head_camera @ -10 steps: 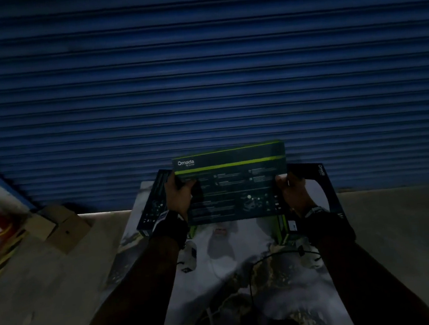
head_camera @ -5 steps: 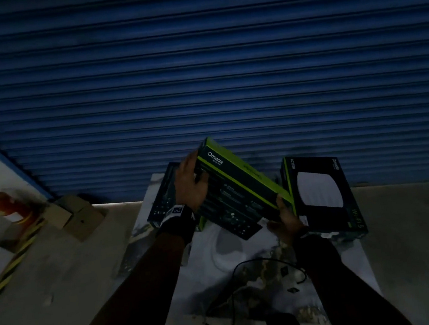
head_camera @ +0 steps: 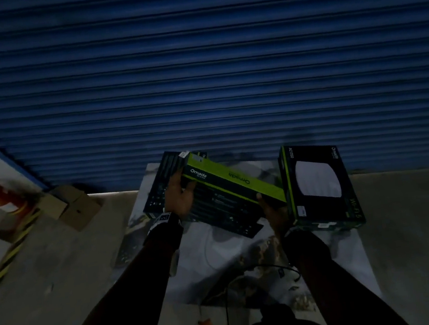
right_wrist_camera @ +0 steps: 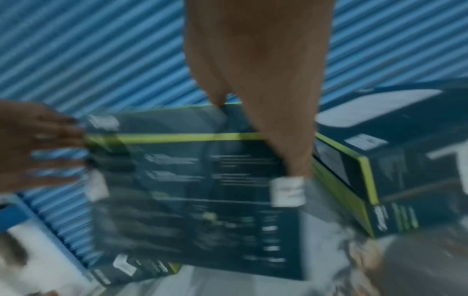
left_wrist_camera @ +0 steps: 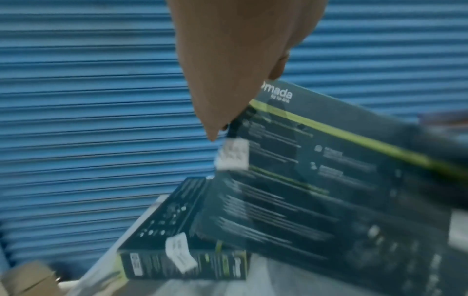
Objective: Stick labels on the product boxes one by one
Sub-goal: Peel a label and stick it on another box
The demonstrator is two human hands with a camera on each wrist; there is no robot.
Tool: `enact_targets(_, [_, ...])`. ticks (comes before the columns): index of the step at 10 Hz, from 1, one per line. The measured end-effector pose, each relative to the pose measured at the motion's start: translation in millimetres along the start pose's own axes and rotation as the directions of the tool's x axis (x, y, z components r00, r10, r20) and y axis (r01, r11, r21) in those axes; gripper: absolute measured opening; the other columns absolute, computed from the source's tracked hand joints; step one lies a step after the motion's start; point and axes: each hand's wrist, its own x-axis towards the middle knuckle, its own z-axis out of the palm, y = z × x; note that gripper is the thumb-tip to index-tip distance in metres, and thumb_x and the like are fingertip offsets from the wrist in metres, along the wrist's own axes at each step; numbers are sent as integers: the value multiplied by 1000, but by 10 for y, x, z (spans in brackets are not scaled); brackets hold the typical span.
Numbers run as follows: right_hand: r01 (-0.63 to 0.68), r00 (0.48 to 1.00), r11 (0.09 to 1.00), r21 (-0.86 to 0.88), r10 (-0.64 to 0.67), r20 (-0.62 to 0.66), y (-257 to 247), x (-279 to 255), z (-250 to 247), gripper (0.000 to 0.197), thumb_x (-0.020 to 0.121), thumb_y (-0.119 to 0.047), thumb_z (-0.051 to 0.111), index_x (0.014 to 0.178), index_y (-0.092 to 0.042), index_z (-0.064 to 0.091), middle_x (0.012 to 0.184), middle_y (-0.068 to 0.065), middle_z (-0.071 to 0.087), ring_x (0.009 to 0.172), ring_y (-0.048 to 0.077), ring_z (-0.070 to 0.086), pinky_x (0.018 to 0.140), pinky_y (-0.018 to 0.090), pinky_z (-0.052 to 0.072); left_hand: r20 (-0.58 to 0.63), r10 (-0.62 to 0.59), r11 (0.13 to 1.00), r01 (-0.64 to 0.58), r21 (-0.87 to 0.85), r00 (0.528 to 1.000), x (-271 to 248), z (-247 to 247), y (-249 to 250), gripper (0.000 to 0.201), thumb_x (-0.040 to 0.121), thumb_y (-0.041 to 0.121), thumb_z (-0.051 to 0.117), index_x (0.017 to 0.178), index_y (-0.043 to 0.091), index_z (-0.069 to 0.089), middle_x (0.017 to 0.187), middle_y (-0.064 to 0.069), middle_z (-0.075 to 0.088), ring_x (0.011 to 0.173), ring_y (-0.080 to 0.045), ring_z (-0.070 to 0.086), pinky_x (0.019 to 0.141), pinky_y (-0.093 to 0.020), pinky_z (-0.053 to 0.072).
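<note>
Dark-green Omada box [head_camera: 228,200] tilted, held mid-air betw. 2 hands, left hand [head_camera: 181,198] grip curled round its left end, right hand [head_camera: 273,210] grip clamped on lower-right corner, 2 more boxes, left [head_camera: 162,184] & right [head_camera: 320,187], white label [left_wrist_camera: 231,155] on held box's edge.

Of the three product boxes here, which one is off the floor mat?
The tilted middle box, gripped at its ends by the left hand and right hand. The left box and right box lie on the mat.
</note>
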Motion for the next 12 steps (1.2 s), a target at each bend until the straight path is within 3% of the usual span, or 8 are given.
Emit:
enact_targets(1, [-20,993,990,-140,4,-117,14,211,-59,112,66,-79,75,148,-7,46,143,13,57,132,34,53,109,49,43,-24,-102,990,99,-105,994,-124,65,0,49,101,18,64,148,9,50,142,-11,57,127,-24,54,100,-28,44])
enact_targets(2, [-162,977,976,-146,137,-162,-32,148,-80,139,67,-79,76,161,-12,-2,142,14,55,132,38,51,110,55,40,-38,-198,956,184,-229,980,-225,181,14,53,102,14,62,151,9,45,144,-10,54,127,-21,53,93,-21,42])
enact_targets(3, [-202,959,973,-109,174,-223,-70,121,-40,143,68,-76,77,157,-21,-21,153,19,44,137,40,46,113,58,37,-62,-122,970,106,-220,991,-138,204,61,50,102,19,62,149,16,47,148,-9,53,131,-23,52,104,-35,44])
enact_targets(6, [-112,929,994,-19,98,-358,-287,-6,77,115,78,-78,62,158,-5,24,160,19,33,145,35,36,118,45,28,-74,150,987,-154,-52,986,52,179,403,57,96,34,56,151,29,44,149,-1,50,131,-20,51,108,-41,46])
enact_targets(8, [-203,970,919,-337,142,-197,104,570,-178,140,53,-106,40,143,1,48,143,20,53,132,36,51,113,48,41,19,321,944,-322,73,947,31,366,537,65,92,35,56,154,26,41,154,-3,47,141,-27,45,113,-49,42])
enact_targets(10, [56,998,848,-528,-32,55,-283,447,-252,95,72,-99,28,90,-16,70,97,21,66,94,31,62,95,47,48,79,422,885,-429,179,903,-93,642,739,68,92,32,56,157,26,38,157,-3,42,144,-28,38,115,-46,41])
enact_targets(11, [273,962,837,-475,-239,132,-684,308,-82,64,97,-68,45,137,-19,56,137,12,58,128,29,54,109,38,41,101,450,867,-461,187,887,-123,723,788,70,91,23,61,157,27,37,159,-2,40,145,-26,35,117,-48,38])
enact_targets(12, [567,823,722,-396,-482,300,-1007,241,137,72,98,-62,50,158,-29,27,158,-10,35,145,11,34,120,36,28,130,480,854,-496,158,868,-119,746,817,71,90,17,62,157,29,39,159,-2,40,146,-24,36,117,-48,38])
